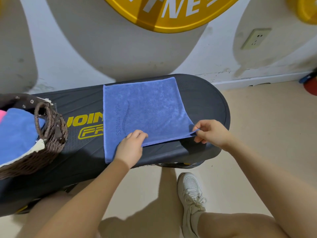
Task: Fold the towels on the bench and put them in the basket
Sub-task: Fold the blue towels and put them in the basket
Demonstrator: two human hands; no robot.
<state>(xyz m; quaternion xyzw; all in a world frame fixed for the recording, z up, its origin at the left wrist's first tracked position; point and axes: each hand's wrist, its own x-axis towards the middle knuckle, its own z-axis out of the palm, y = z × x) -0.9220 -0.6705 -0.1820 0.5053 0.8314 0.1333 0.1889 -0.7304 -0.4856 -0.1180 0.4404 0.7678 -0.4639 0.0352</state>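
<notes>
A blue towel (pixel 145 107) with "YOGA FITNESS" stitched on it lies spread on the black bench (pixel 205 100). My right hand (pixel 211 133) pinches the towel's near right corner and lifts it slightly off the bench. My left hand (pixel 132 145) grips the near edge of the towel at its middle, fingers curled over the fold. The brown wicker basket (pixel 51 145) stands on the bench's left end, holding a folded blue towel (pixel 17 134) and a bit of pink cloth (pixel 2 115).
The bench runs along a white and grey wall with a wall socket (pixel 255 38) and a yellow sign (pixel 171 12). Beige floor lies to the right. My legs and a white shoe (pixel 190 198) are in front of the bench.
</notes>
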